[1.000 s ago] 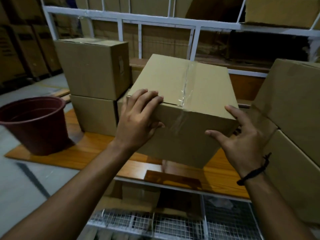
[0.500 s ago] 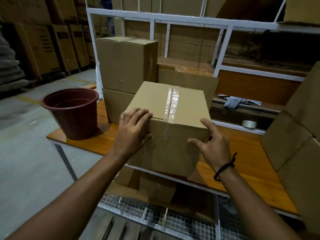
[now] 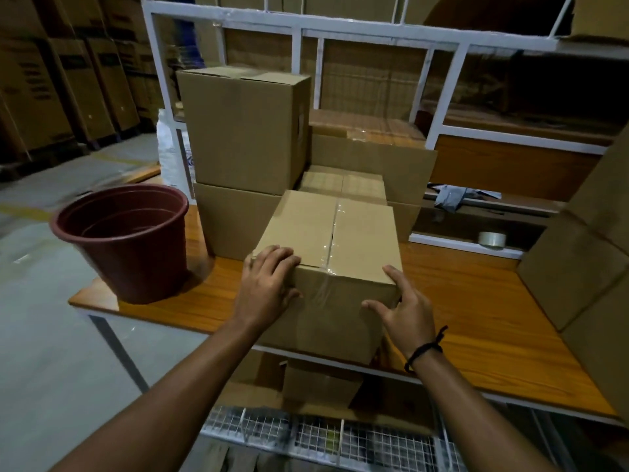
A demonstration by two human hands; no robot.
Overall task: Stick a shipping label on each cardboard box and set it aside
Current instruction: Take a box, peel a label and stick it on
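Note:
A plain cardboard box (image 3: 343, 240), sealed with clear tape along its top seam, stands on the wooden table (image 3: 476, 311) near its front edge. My left hand (image 3: 269, 287) grips the box's near left top corner. My right hand (image 3: 405, 311) presses against its near right corner, fingers spread. No label shows on the faces I can see. Two stacked cardboard boxes (image 3: 245, 131) stand just behind it on the left.
A dark red plastic bucket (image 3: 126, 240) sits on the table's left end. More boxes (image 3: 585, 253) are stacked at the right edge. A roll of clear tape (image 3: 492, 240) lies on the low white ledge behind. White shelving rises at the back; a wire rack lies below.
The box has come down and away from me onto the table in front of the left stack. Both hands stayed on its near corners.

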